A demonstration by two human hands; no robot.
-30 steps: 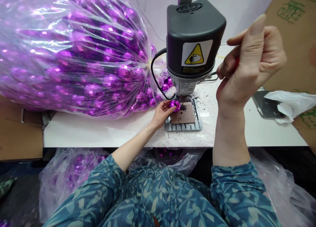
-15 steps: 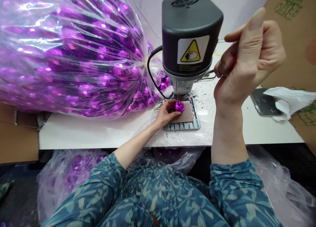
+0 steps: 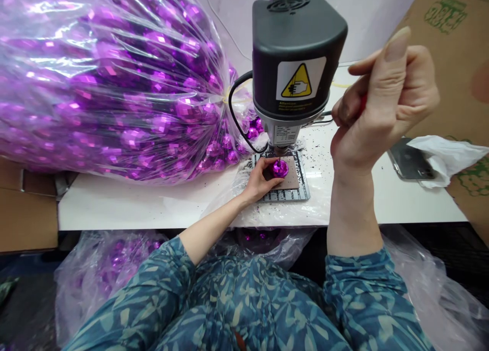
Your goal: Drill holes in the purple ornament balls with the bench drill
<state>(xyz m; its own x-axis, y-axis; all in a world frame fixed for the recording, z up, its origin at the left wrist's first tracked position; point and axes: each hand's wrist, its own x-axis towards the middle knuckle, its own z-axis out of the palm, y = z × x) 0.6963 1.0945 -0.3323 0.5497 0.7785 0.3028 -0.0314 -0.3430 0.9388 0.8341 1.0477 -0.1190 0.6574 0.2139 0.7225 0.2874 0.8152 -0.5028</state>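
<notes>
Between the thumb and fingers of my left hand (image 3: 260, 182) is a shiny purple faceted ball (image 3: 280, 168). The ball rests on a brown board (image 3: 291, 182) over the slotted metal base (image 3: 303, 190) of a small drill press (image 3: 296, 60). Directly above it is the press's chuck (image 3: 280, 150), with a thin bit reaching the ball's top. My right hand (image 3: 385, 96), raised at the right of the press, is closed around a lever handle (image 3: 362, 102); only a bit of its red grip shows.
A large clear bag of purple balls (image 3: 126, 86) fills the left of the white table (image 3: 122, 203). Dark shavings lie around the base. At right are a phone (image 3: 408, 160), crumpled tissue (image 3: 446, 155) and a cardboard box (image 3: 458, 86). Another plastic bag (image 3: 110, 264) hangs below the table edge.
My left hand and the ball have shifted slightly right and down, under the bit. My right hand has lowered a little at the fingers, still holding the lever.
</notes>
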